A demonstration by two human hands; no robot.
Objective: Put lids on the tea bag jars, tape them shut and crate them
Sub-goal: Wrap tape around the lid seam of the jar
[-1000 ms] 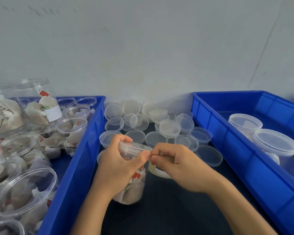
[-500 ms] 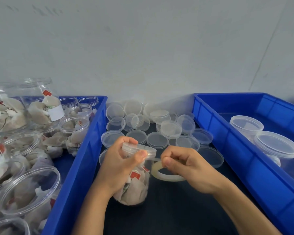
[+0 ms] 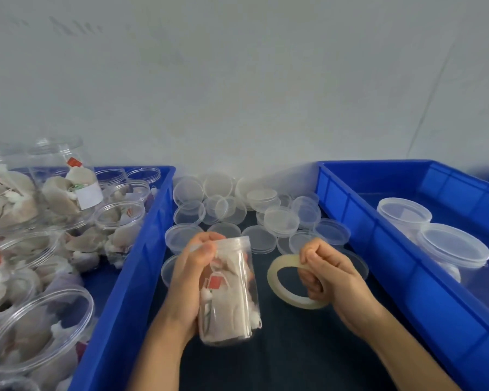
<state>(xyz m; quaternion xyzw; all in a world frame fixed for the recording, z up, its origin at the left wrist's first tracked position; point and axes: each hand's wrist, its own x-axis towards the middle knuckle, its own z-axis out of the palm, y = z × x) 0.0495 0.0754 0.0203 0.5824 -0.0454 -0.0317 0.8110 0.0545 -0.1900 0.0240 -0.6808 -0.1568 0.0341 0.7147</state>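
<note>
Since earlier, right hand [image 3: 336, 280] has drawn clear tape roll [image 3: 291, 280] to 3 o'clock of lidded tea-bag jar [image 3: 229, 289], which left hand [image 3: 192, 277] grips. Two lidded jars [image 3: 452, 249] are crated; open jars [image 3: 40, 328] at 9 o'clock remain.

2 blue crates: left crate [image 3: 130, 277], right crate [image 3: 378, 249]. 1 lidded jar [image 3: 229, 292] in my left hand [image 3: 189, 280], 1 tape roll [image 3: 291, 283] in my right hand [image 3: 333, 277]. 2 lidded jars in the right crate [image 3: 404, 215] [image 3: 452, 249]. Open jars in left crate: approx 10, can't count exactly, they overlap. Loose lids [image 3: 280, 221] at the table's back edge: approx 20, stacked, no exact no.
</note>
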